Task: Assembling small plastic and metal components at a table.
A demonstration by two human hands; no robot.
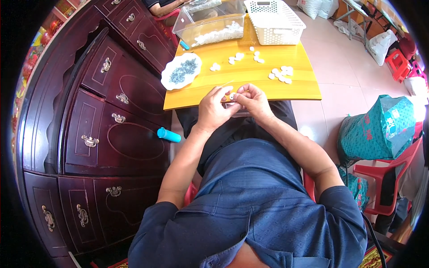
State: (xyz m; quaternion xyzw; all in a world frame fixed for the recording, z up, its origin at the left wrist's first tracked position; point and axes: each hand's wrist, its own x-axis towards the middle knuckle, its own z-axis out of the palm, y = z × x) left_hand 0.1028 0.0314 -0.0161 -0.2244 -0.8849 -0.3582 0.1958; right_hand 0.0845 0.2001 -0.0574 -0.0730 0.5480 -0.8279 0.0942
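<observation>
The yellow surface [304, 85] holds a clear bin [199, 27] at its far left corner and a scalloped plate [166, 75] by its left edge — over the near edge, beside the left hand [212, 108], its grip unclear, the right hand [254, 102] pinches a small white piece [232, 96].

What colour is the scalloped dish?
The dish is white; it shows best in the head view.
</observation>
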